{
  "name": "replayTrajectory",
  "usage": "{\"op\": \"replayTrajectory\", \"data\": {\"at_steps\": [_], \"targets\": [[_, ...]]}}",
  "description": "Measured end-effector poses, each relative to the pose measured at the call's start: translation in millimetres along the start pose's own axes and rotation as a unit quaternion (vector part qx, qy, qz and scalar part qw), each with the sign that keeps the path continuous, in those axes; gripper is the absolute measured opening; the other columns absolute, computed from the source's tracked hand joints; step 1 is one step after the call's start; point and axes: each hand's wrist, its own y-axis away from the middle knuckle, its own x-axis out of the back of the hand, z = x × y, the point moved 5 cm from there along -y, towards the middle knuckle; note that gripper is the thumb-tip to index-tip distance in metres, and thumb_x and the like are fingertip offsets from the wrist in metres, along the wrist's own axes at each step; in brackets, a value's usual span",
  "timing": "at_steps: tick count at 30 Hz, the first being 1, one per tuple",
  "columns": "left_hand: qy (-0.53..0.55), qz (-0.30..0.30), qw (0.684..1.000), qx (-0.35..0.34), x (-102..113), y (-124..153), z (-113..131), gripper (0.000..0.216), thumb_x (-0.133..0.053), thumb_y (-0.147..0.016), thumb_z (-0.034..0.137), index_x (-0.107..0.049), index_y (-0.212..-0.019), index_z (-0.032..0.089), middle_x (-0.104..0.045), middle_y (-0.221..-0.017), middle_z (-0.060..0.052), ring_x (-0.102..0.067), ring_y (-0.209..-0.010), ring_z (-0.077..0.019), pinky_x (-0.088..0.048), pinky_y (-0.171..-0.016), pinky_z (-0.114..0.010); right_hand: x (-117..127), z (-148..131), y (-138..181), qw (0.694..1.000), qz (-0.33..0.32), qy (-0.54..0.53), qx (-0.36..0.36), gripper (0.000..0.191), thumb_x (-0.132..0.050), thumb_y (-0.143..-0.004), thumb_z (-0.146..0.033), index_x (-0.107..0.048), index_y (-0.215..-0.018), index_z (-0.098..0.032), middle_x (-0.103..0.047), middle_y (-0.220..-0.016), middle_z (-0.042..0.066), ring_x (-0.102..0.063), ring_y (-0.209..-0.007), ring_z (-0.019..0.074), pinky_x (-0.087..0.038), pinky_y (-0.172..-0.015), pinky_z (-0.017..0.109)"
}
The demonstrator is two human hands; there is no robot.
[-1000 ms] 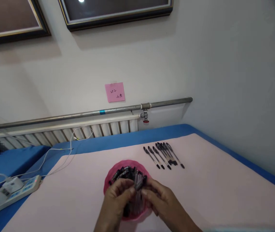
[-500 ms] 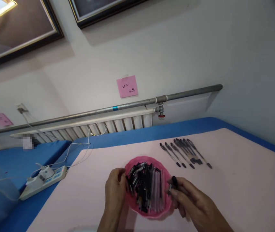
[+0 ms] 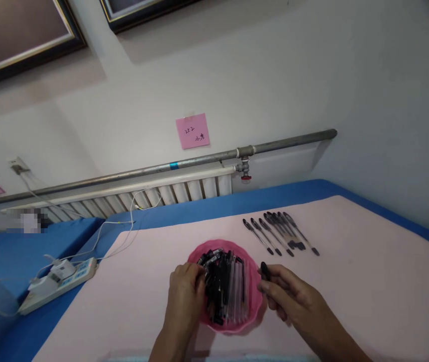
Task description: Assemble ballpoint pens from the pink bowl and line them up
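Note:
A pink scalloped basket (image 3: 233, 329) stands in front of me. Inside it lie black pen parts (image 3: 220, 281) and, on the right, clear pen barrels (image 3: 239, 291). My left hand (image 3: 186, 291) is over the basket's left side, its fingers curled and closed among the small parts; the fingertips are hidden. Just right of the rim, my right hand (image 3: 288, 291) pinches a small black piece, seemingly a pen cap (image 3: 264, 270), between thumb and fingers. Farther back, a row of capped black pens (image 3: 275, 231) lies slanted on the pink sheet.
Several small black pieces (image 3: 296, 245) lie among the pens. The pink sheet (image 3: 142, 281) covers a blue table surface (image 3: 297, 188). At left are a power strip (image 3: 64, 286) with plugs and loose white cables (image 3: 99, 241). A radiator (image 3: 195, 188) and pipe (image 3: 293, 141) run behind.
My left hand has moved from the basket's left rim inward over the black parts. My right hand still holds the black piece beside the rim. The view has shifted slightly.

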Motion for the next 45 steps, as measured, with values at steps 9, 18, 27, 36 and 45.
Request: {"op": "replayTrajectory", "data": {"at_steps": [9, 18, 27, 36, 45], "targets": [[0.143, -0.005, 0.989, 0.025, -3.9, 9.8, 26.2, 0.021, -0.045, -0.082, 0.030, -0.064, -0.081, 0.021, -0.067, -0.080, -0.004, -0.059, -0.078, -0.0215, -0.043, -0.073, -0.036, -7.3, -5.0, -0.5, 1.000, -0.002, 0.008, 0.014, 0.019, -0.054, -0.076, -0.033, -0.062, -0.087, -0.021, -0.054, -0.057, -0.004, -0.049, -0.051, 0.0116, -0.039, -0.048, 0.022], [0.347, -0.083, 0.933, 0.042, -11.7, 20.6, 51.0, 0.031, -0.047, -0.081, 0.044, -0.060, -0.092, 0.019, -0.067, -0.080, -0.003, -0.061, -0.074, -0.0177, -0.046, -0.065, -0.027, -27.9, -19.7, 9.6, 0.985, -0.017, 0.124, 0.115, 0.025, -0.054, -0.073, -0.020, -0.065, -0.095, -0.021, -0.063, -0.079, 0.001, -0.059, -0.067, 0.0154, -0.048, -0.061, 0.024], [-0.139, 0.031, 0.986, 0.082, 15.8, 2.9, -3.0, 0.028, -0.037, -0.085, 0.028, -0.061, -0.085, 0.014, -0.064, -0.079, -0.011, -0.057, -0.079, -0.0252, -0.039, -0.069, -0.035, -13.2, -24.4, 6.4, 0.982, 0.020, 0.155, 0.102, 0.022, -0.048, -0.081, -0.022, -0.065, -0.094, -0.021, -0.064, -0.084, 0.004, -0.061, -0.073, 0.0182, -0.049, -0.067, 0.030], [-0.182, -0.049, 0.981, 0.036, -16.9, 8.3, 27.9, 0.025, -0.043, -0.082, 0.025, -0.067, -0.083, 0.019, -0.065, -0.094, -0.011, -0.053, -0.093, -0.0293, -0.034, -0.079, -0.043, -6.1, -24.2, 5.3, 0.979, 0.028, 0.163, 0.121, 0.019, -0.046, -0.082, -0.022, -0.063, -0.089, -0.020, -0.062, -0.082, 0.003, -0.060, -0.071, 0.0167, -0.047, -0.065, 0.028], [-0.191, -0.075, 0.978, 0.026, -22.9, 9.4, 32.2, 0.024, -0.047, -0.078, 0.025, -0.069, -0.083, 0.016, -0.067, -0.092, -0.013, -0.055, -0.093, -0.0308, -0.031, -0.081, -0.045, -0.2, -27.3, 4.5, 0.980, 0.040, 0.156, 0.120, 0.019, -0.047, -0.083, -0.025, -0.065, -0.089, -0.021, -0.064, -0.084, 0.003, -0.060, -0.072, 0.0170, -0.047, -0.067, 0.028]]}}
